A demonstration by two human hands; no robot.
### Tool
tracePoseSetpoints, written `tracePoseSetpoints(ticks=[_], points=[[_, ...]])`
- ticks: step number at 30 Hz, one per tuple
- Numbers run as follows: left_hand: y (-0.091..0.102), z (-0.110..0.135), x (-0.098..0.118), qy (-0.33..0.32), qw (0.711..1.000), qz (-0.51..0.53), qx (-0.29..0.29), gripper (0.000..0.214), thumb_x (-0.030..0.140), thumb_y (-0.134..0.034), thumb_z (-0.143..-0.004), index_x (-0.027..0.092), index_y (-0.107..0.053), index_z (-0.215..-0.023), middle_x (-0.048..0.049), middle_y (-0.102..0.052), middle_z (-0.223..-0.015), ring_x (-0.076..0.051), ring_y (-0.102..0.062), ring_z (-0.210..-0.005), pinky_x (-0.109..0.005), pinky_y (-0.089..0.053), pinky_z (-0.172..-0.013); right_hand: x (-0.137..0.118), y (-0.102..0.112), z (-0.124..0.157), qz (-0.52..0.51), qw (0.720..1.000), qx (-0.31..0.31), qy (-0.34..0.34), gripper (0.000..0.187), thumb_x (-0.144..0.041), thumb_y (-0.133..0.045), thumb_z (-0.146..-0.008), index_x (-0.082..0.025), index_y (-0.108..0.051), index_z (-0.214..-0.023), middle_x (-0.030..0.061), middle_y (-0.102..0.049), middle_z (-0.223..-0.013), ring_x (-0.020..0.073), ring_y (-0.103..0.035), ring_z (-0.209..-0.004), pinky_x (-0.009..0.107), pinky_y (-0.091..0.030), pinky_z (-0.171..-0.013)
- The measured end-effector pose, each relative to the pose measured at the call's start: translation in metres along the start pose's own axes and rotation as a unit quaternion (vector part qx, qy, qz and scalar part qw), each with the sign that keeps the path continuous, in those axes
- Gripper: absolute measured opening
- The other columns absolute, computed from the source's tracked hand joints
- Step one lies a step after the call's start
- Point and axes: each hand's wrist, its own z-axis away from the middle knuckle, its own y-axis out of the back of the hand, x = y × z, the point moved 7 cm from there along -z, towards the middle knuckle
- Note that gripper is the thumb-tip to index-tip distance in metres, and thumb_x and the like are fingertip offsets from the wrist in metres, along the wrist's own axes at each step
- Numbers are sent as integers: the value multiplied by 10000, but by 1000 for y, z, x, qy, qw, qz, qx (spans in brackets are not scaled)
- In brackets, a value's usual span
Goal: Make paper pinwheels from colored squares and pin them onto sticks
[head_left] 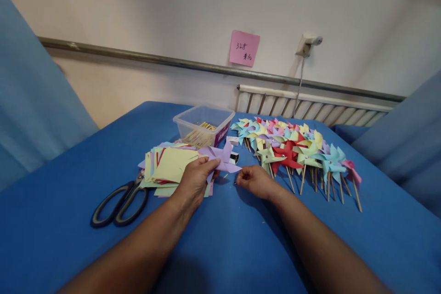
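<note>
My left hand [200, 175] pinches a light purple paper pinwheel [223, 157] at its middle, its blades folded and no stick visible on it. Just right of the pinwheel's lowest tip, my right hand [254, 180] is closed with fingertips together. A tiny dark point shows at those fingertips, too small to name. Beneath and left of my left hand lies a stack of coloured paper squares [172, 165], pale yellow on top. Behind the pinwheel sits a small open box [234, 158] with dark contents, partly covered by the paper.
Scissors [120, 204] lie left of the paper stack on the blue table [220, 248]. A clear plastic bin [188, 121] holds many wooden sticks [200, 137]. A small white box [233, 140] stands beside it. Many finished pinwheels [287, 154] lie at the right, sticks toward me.
</note>
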Motion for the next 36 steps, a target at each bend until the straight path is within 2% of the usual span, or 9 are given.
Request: tracePoseSetpoints(ticks=[3, 6, 11, 19, 27, 36], points=[[-1, 1, 0, 2, 1000, -2, 0, 218, 258, -748, -584, 131, -571, -587, 8, -574, -578, -100, -527, -525, -215, -399, -497, -2, 3, 7, 63, 998, -16, 4, 92, -148, -568, -703, -188, -650, -714, -16, -650, -649, 108, -539, -570, 197, -342, -518], [-1, 0, 1, 2, 1000, -2, 2, 205, 247, -747, -588, 121, -590, -624, -4, -589, -605, -101, -535, -530, -220, -408, -508, -4, 11, 9, 108, 994, 5, -2, 73, -170, -572, -736, -188, -638, -762, -5, -662, -695, 116, -558, -612, 200, -346, -542], [0, -1, 4, -5, 1000, 1, 8, 208, 238, -753, -580, 120, -584, -608, 0, -582, -600, -99, -531, -531, -220, -409, -512, -7, 20, 16, 118, 992, 41, 3, 115, -132, -526, -768, -190, -622, -793, 1, -668, -729, 117, -571, -644, 200, -362, -583], [-2, 0, 1, -1, 1000, -9, -4, 213, 265, -749, -589, 128, -589, -614, 11, -578, -594, -98, -519, -531, -218, -396, -518, -18, 16, 24, 138, 989, 17, 52, 140, -141, -536, -777, -198, -651, -834, 20, -665, -833, 127, -581, -740, 204, -386, -650], [-3, -1, 0, -1, 1000, -23, -10, 221, 269, -749, -590, 134, -574, -593, 24, -556, -567, -94, -503, -502, -220, -370, -494, -18, 13, 21, 179, 983, 3, 38, 178, -156, -536, -784, -213, -676, -878, 27, -662, -884, 135, -589, -793, 210, -393, -703], [-4, 0, -1, 7, 1000, -27, -13, 220, 278, -747, -590, 138, -577, -585, 10, -557, -554, -104, -503, -503, -222, -374, -497, -14, 11, 16, 215, 976, 8, 21, 145, -187, -509, -826, -206, -652, -828, 33, -651, -866, 144, -576, -794, 227, -364, -700]])
